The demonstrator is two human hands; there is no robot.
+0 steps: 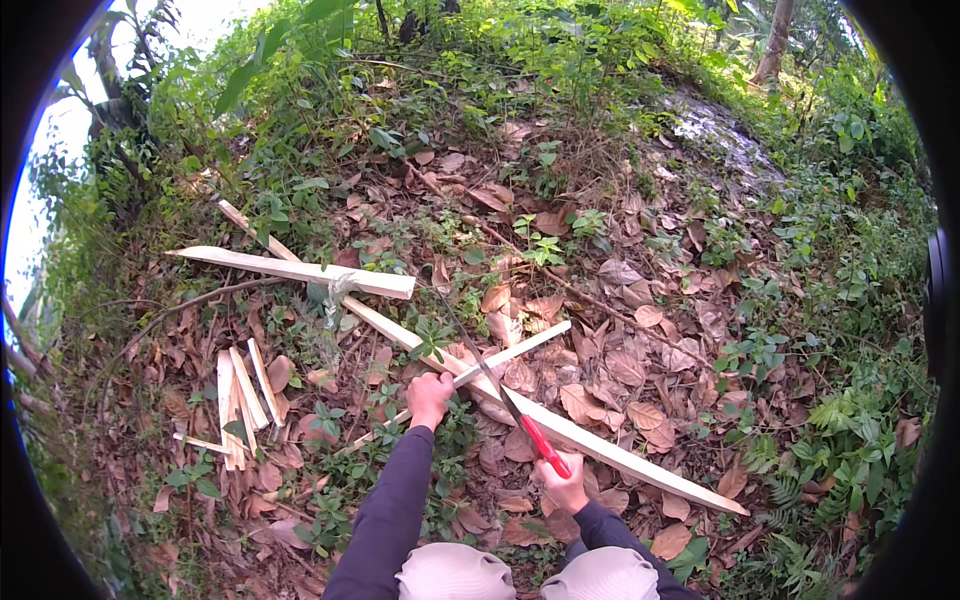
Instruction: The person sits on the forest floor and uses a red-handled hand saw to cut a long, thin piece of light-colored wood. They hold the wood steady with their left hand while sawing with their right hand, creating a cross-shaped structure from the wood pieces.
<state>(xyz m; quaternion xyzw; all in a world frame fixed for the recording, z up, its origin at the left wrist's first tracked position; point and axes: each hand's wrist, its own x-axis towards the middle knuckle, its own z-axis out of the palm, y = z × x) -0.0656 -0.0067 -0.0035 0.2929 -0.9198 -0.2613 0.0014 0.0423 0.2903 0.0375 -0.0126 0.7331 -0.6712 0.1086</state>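
My right hand [565, 484] is wrapped round the red handle of a handsaw [540, 440]. Its long dark blade runs up and to the left, across a long pale wooden beam [610, 450]. A thin wooden strip [535, 342] lies slantwise over the beam, and the blade meets it near that crossing. Closed round the strip, my left hand [430, 398] is just left of the blade. Whether the saw teeth are in the wood is too small to tell. Farther up, a thicker pale timber piece [370, 281], pointed at its left end, crosses over the beam.
Several short wooden strips [240, 400] lie in a small pile at the left. Brown dry leaves [625, 368] and low green plants cover the sloping ground. A thin branch [610, 312] lies beyond the beam. My knees [455, 574] show at the lower edge.
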